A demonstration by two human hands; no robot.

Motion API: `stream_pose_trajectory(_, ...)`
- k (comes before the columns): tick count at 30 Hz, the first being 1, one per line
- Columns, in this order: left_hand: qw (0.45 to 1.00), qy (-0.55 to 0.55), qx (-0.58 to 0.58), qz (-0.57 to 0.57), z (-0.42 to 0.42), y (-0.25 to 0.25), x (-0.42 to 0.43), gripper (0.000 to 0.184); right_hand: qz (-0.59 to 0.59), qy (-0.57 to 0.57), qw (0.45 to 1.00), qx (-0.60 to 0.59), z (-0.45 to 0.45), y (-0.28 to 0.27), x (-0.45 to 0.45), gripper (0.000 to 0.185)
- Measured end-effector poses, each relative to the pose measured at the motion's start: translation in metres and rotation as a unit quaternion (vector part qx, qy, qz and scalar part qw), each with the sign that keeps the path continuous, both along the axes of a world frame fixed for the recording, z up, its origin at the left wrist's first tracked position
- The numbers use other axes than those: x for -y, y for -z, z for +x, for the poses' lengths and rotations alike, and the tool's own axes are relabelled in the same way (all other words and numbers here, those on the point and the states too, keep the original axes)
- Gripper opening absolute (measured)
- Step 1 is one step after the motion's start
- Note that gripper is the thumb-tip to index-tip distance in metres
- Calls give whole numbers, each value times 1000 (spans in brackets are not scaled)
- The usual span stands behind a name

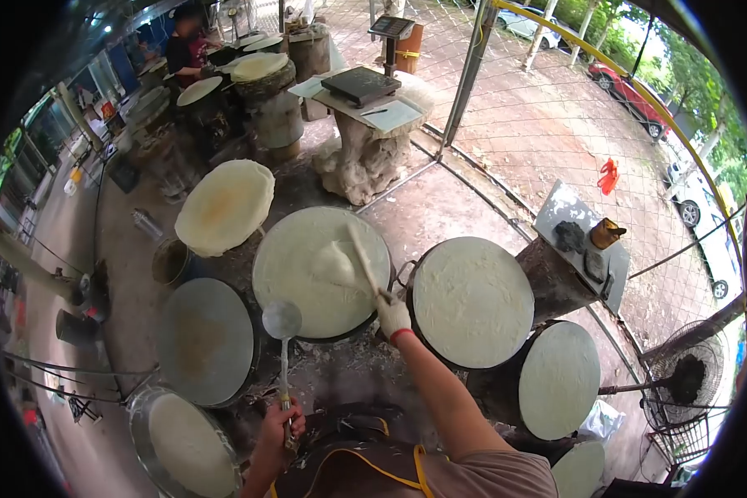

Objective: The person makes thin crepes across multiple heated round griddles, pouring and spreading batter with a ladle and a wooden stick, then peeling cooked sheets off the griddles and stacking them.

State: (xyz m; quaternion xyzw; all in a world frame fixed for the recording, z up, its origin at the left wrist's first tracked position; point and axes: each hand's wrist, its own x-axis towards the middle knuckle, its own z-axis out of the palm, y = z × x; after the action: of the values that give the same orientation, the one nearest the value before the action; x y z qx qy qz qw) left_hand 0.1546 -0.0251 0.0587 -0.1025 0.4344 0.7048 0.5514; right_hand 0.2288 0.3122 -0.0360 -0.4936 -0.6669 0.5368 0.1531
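Observation:
My left hand (280, 425) is wrapped round the handle of a metal ladle (282, 319), its bowl up beside the left edge of the middle griddle. In a white glove with a red cuff, my right hand (393, 317) grips a wooden batter spreader (363, 256). The spreader lies across the pale batter (299, 241) that coats this round griddle, next to a thicker mound (334, 264). On the right a second griddle (473, 303) carries a batter layer. To the left a bare griddle (206, 342) has a brownish patch. Below it stands a basin of batter (189, 444).
A stack of thin pancakes (224, 207) stands at the upper left. More coated griddles (559, 380) curve round on the right, near a fan (685, 378). A scale (361, 85) rests on a stone table ahead. Another person (189, 54) stands at the far left among griddles.

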Motion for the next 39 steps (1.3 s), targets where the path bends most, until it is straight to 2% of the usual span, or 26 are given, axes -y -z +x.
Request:
stream_pose_trajectory(1, 1000, 4, 1, 2, 2, 3, 1, 14, -6, -24, 999, 24, 3, -6, 6, 41)
stream_pose_trajectory(4, 998, -8, 63, -15, 0, 14, 5, 11, -119, -141, 979, -85, 4, 10, 2, 40)
stream_pose_trajectory(6, 998, 3, 7, -64, 0, 8, 0, 10, -96, -115, 979, -137, -6, 29, -21, 38)
stream_pose_trajectory(8, 995, 10, -36, -96, -2, 1, -10, 9, -150, 7, 961, -233, -22, 33, -28, 37)
stream_pose_trajectory(9, 993, 13, -53, -103, -4, -1, -16, 8, -125, -11, 970, -207, -25, 59, -29, 38)
stream_pose_trajectory(12, 977, 60, -156, -133, -17, -3, -37, 8, -144, -147, 978, -38, 10, 1, -2, 39)
stream_pose_trajectory(13, 967, 79, -196, -142, -19, 0, -44, 8, -178, -161, 971, -16, 27, -5, 1, 37)
stream_pose_trajectory(15, 945, 96, -257, -179, -20, 8, -58, 10, -216, -106, 969, -57, 59, 5, 19, 37)
stream_pose_trajectory(17, 926, 100, -295, -214, -17, 12, -73, 12, -269, 82, 948, -147, 61, 31, 58, 34)
stream_pose_trajectory(19, 913, 97, -307, -251, -5, 12, -87, 13, -314, 151, 918, -187, 53, 58, 100, 32)
stream_pose_trajectory(21, 924, 86, -294, -229, 5, 26, -101, 14, -357, 105, 909, -187, 40, 76, 132, 31)
stream_pose_trajectory(23, 934, 87, -273, -214, 5, 17, -107, 13, -372, 55, 912, -163, 34, 54, 128, 30)
stream_pose_trajectory(25, 994, 51, -75, -53, -30, 3, -86, 10, -349, 11, 925, -151, 39, 16, 114, 29)
stream_pose_trajectory(26, 999, 29, 26, 29, -45, -3, -72, 9, -326, 35, 927, -181, 42, 6, 106, 29)
stream_pose_trajectory(28, 997, 39, -29, 63, -36, -39, -31, 8, -280, 84, 926, -238, 43, -4, 97, 30)
stream_pose_trajectory(31, 997, 23, -46, 65, -19, -56, -13, 12, -237, 147, 933, -228, 25, 45, 79, 32)
stream_pose_trajectory(33, 998, -1, -5, 67, -14, -56, -12, 13, -148, -52, 981, -111, 29, 43, 83, 37)
stream_pose_trajectory(35, 994, -22, 63, 86, -20, -55, -16, 12, -44, -249, 967, 7, 28, 28, 87, 42)
stream_pose_trajectory(38, 991, -58, 109, 58, -14, -53, 8, 11, -99, -235, 965, -52, 35, 27, 103, 44)
stream_pose_trajectory(39, 994, -74, 66, 39, -10, -60, 17, 11, -82, -220, 971, -44, 35, 36, 108, 44)
